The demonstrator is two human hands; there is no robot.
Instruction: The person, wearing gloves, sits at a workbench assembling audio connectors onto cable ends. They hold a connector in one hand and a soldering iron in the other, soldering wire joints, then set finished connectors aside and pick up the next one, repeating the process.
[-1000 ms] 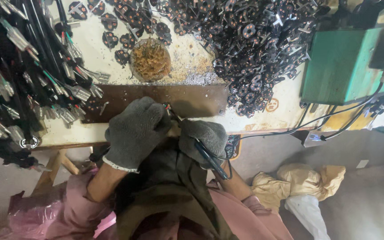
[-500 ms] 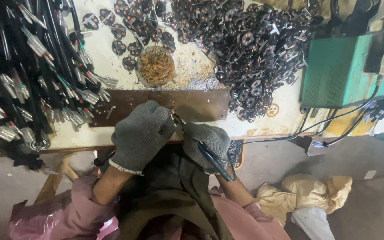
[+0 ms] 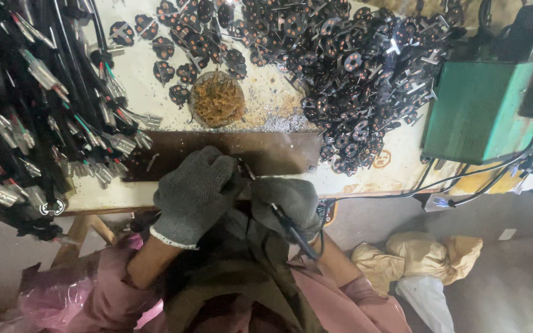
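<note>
My left hand (image 3: pixel 194 195) wears a grey knit glove and is closed around a small part that I cannot make out, held over the near edge of the dark brown metal plate (image 3: pixel 279 151). My right hand (image 3: pixel 288 200), also gloved, grips a thin black soldering iron (image 3: pixel 291 228) whose tip points up to the left hand's fingers. Both hands meet just in front of my chest, above the bench edge.
A big pile of small black round parts (image 3: pixel 353 55) covers the bench's far right. Bundles of black cables with metal terminals (image 3: pixel 38 123) hang at the left. A round tin of brassy wool (image 3: pixel 217 98) sits behind the plate. A green box (image 3: pixel 482 111) stands right; crumpled bags (image 3: pixel 421 259) lie on the floor.
The view has shifted slightly, so the bench sits a little lower in frame. Both hands stay together at the plate's edge, with hardly any movement.
</note>
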